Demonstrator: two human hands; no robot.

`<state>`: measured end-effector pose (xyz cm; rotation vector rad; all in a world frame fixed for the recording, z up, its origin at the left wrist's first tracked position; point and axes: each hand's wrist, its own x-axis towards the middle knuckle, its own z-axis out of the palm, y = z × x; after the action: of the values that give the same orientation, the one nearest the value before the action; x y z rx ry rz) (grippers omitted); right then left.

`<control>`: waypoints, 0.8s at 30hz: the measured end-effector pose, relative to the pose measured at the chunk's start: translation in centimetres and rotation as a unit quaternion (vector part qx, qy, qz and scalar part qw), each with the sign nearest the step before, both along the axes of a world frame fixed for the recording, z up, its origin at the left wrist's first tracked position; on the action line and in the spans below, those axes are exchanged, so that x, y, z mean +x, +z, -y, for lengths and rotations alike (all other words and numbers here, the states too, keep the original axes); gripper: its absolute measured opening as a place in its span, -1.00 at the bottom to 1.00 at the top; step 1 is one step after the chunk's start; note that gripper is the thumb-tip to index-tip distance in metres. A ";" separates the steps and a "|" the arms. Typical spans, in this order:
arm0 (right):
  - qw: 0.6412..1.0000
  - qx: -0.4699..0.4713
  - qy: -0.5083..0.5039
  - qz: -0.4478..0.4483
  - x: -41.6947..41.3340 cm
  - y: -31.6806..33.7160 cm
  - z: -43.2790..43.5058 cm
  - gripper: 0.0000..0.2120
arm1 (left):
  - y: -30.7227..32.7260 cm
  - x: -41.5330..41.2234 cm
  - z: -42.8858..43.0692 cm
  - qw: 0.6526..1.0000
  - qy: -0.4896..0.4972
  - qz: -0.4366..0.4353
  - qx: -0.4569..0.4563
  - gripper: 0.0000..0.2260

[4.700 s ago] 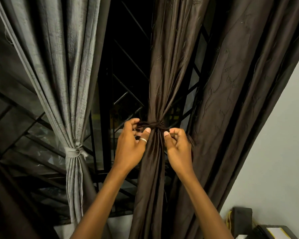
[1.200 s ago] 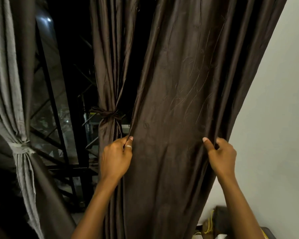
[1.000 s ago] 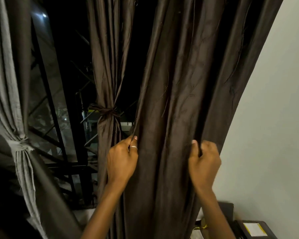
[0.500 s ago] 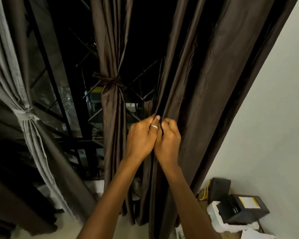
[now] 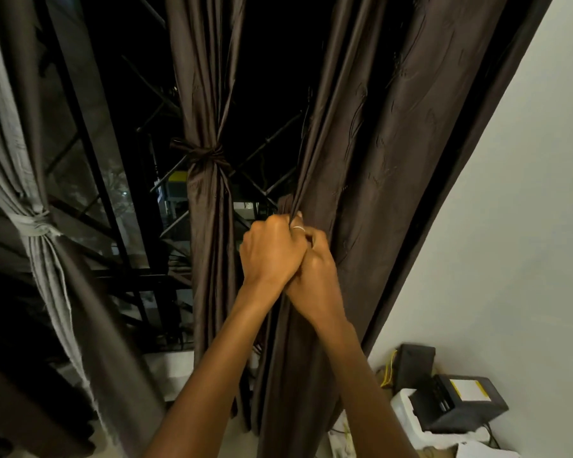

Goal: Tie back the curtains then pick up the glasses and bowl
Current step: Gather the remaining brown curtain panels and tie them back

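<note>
Brown curtain [image 5: 377, 153] | left hand [image 5: 272, 252], right hand [image 5: 320, 276] together, gripping gathered edge | wall [image 5: 510, 226] beside

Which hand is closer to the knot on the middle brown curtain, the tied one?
Left. The left hand sits below and right of the knot; the right hand is pressed against its far side, farther right. Both grip the untied curtain.

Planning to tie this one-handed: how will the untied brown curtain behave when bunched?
Probably floppy: the untied brown curtain collapses into narrow folds where the left hand and right hand grip it. Likely slippery: its satin sheen suggests a loose bunch may slide open. Seemingly thin, since the tied brown curtain cinches tightly under a narrow sash.
</note>
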<state>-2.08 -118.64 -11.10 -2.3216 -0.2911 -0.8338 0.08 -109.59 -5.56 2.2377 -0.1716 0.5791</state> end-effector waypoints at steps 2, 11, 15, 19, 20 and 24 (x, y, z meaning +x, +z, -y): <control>0.998 0.048 0.019 -0.028 -0.8 0.9 1.4 -0.58 | -0.4 0.5 -0.7 1.000 0.002 -0.002 -0.004 -0.58; 0.944 0.192 -0.266 0.022 -0.9 5.3 9.9 -0.25 | -1.5 1.7 -2.2 0.996 -0.062 0.032 -0.049 -0.51; 0.954 0.212 -0.197 -0.082 0.4 6.0 12.3 -0.30 | -1.7 2.0 -2.7 0.996 -0.064 0.031 -0.051 -0.52; 0.952 0.231 -0.164 -0.113 0.3 6.1 14.9 -0.61 | -1.5 2.3 -3.3 0.998 -0.051 0.023 -0.040 -0.51; 0.953 0.232 -0.167 -0.103 0.2 5.8 15.3 -0.70 | -1.5 2.4 -3.4 0.998 -0.050 0.023 -0.037 -0.52; 0.941 0.238 -0.238 -0.021 -0.8 3.7 13.9 -0.72 | -1.7 2.3 -3.0 0.998 -0.044 0.025 -0.039 -0.52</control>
<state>-2.90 -132.50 -7.43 -1.9595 0.4691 -0.9520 2.39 -106.62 -7.29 2.1305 -0.2676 0.5852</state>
